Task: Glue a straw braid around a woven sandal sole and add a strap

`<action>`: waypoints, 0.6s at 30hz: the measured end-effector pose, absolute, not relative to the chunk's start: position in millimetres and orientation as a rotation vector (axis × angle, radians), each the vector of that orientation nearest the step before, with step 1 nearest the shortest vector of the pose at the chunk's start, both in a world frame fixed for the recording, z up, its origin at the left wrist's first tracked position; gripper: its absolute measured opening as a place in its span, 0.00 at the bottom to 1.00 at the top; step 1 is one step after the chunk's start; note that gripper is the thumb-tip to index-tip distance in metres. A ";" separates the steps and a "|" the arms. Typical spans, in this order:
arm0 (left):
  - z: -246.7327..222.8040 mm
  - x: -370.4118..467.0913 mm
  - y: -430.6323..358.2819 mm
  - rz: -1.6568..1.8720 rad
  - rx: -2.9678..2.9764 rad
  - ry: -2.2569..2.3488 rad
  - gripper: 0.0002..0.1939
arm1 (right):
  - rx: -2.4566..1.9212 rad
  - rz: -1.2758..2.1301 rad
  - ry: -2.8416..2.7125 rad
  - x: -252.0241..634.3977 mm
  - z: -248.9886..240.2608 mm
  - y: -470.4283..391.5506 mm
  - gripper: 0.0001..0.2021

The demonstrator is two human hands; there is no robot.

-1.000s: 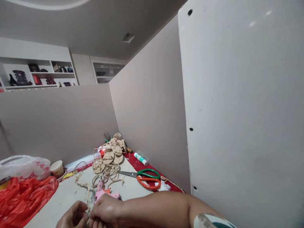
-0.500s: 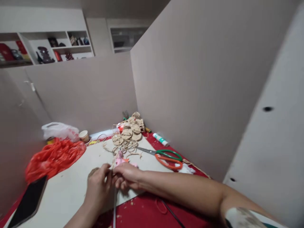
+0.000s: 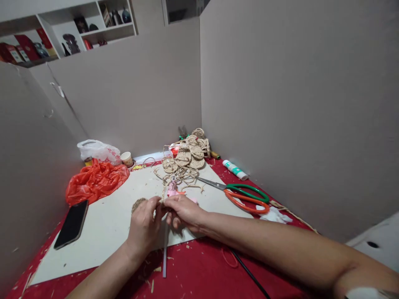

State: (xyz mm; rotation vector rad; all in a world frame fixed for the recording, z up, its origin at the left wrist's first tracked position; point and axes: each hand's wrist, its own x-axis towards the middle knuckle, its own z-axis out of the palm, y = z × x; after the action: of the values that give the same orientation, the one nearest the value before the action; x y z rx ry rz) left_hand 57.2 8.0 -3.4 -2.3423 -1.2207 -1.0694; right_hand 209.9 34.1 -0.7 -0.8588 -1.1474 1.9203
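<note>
My left hand and my right hand meet over the front of the white board, fingertips pinched together on a thin straw cord. A coiled straw disc shows behind my left hand, partly hidden by it. Just beyond my fingers lies a pink object with an orange part, mostly covered by my right hand; it looks like a glue gun. A translucent stick extends from under my hands toward me. What exactly sits between the fingertips is small and partly hidden.
Woven straw discs and loose cord are heaped at the back. Large scissors lie right, near a white-green roll. At left are a phone, a red plastic bag and a paper cup. Partitions enclose the table.
The view has shifted, so the table things appear farther right and higher. Both hands keep the same pinched pose on the straw cord.
</note>
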 end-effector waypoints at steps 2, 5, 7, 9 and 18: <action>-2.5 57.9 6.8 -1.050 -2.340 -1.194 0.06 | -0.854 1.903 -1.152 210.4 0.2 33.2 0.09; -1.3 58.5 6.3 -1.041 -2.341 -1.133 0.04 | -0.849 1.875 -1.169 210.6 2.5 31.5 0.11; -1.5 58.4 7.0 -1.038 -2.339 -1.062 0.04 | -0.850 1.862 -1.173 210.4 3.2 30.7 0.11; -2.5 57.9 7.5 -1.023 -2.346 -0.996 0.05 | -0.855 1.848 -1.164 210.3 3.2 30.6 0.11; 11.2 56.6 -2.3 -1.481 -2.417 -1.205 0.06 | -0.818 1.751 -1.189 216.3 8.9 35.6 0.11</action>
State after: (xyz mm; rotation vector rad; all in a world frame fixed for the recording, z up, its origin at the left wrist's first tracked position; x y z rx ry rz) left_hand 56.6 -2.3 11.2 -2.4169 -1.2054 -1.4814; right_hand 216.3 35.6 8.9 -0.8180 -1.1891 1.7505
